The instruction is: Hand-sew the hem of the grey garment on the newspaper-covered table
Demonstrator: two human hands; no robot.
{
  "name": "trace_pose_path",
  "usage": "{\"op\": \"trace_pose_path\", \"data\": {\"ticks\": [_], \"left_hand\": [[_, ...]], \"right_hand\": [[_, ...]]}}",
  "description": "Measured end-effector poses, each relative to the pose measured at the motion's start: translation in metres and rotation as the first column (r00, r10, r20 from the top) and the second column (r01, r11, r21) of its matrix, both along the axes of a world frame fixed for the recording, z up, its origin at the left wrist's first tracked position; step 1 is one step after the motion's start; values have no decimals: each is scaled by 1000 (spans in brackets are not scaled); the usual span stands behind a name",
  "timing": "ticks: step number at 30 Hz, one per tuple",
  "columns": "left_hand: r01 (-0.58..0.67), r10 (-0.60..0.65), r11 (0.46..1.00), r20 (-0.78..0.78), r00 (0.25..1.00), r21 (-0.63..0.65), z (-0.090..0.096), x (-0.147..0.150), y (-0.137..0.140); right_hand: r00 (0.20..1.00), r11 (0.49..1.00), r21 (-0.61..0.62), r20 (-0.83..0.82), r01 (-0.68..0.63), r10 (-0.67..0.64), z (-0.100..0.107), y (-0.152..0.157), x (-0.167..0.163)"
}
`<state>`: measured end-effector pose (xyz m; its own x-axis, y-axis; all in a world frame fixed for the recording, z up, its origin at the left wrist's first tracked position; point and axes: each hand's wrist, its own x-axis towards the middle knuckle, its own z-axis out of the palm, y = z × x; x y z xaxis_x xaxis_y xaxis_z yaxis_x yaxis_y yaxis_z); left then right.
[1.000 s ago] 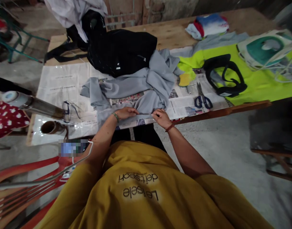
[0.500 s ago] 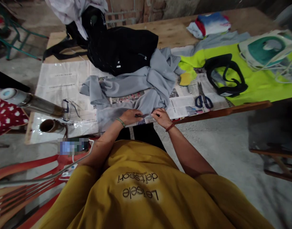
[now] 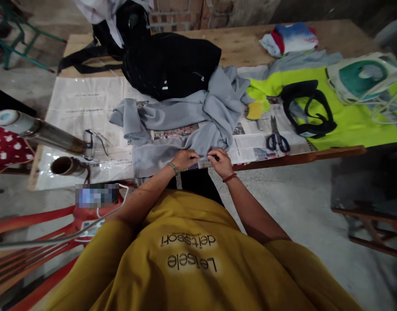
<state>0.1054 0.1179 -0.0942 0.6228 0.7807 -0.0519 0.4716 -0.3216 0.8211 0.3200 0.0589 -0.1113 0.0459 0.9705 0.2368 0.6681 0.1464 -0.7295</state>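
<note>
My left hand [image 3: 184,160] is closed in a pinch at the table's front edge, beside grey cloth [image 3: 172,114] that lies crumpled over newspaper. My right hand [image 3: 222,163] pinches too, a short gap away, its fingertips facing the left ones. Something small and dark shows at the right fingertips, too small to name. Whatever the left fingers hold cannot be made out. To the right of my hands, dark-handled scissors [image 3: 275,137] rest on the newspaper [image 3: 250,149].
A black bag [image 3: 175,65] lies behind the grey cloth. On the left are a bottle [image 3: 52,136], a brown cup [image 3: 67,166] and glasses [image 3: 94,144]. An iron [image 3: 363,75] and a black strap [image 3: 328,112] lie on yellow-green cloth [image 3: 354,125]. A red chair [image 3: 39,235] stands at lower left.
My left hand has shifted slightly right, narrowing the gap between the two pinches. The whole view has moved a little; the cloth and tools stay put.
</note>
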Motion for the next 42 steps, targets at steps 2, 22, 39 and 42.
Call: {"op": "trace_pose_path", "data": {"ticks": [2, 22, 39, 42], "left_hand": [[11, -11, 1000, 24, 1000, -9, -1, -2, 0], [49, -50, 999, 59, 997, 15, 0, -5, -3], [124, -125, 975, -7, 992, 185, -9, -4, -3], [154, -132, 955, -101, 986, 253, -6, -5, -8]], "right_hand": [[998, 994, 87, 3, 67, -67, 6, -10, -1], [986, 990, -102, -124, 102, -114, 2, -26, -51], [996, 996, 84, 86, 23, -30, 7, -30, -50], [995, 995, 98, 99, 12, -22, 6, -34, -49]]}}
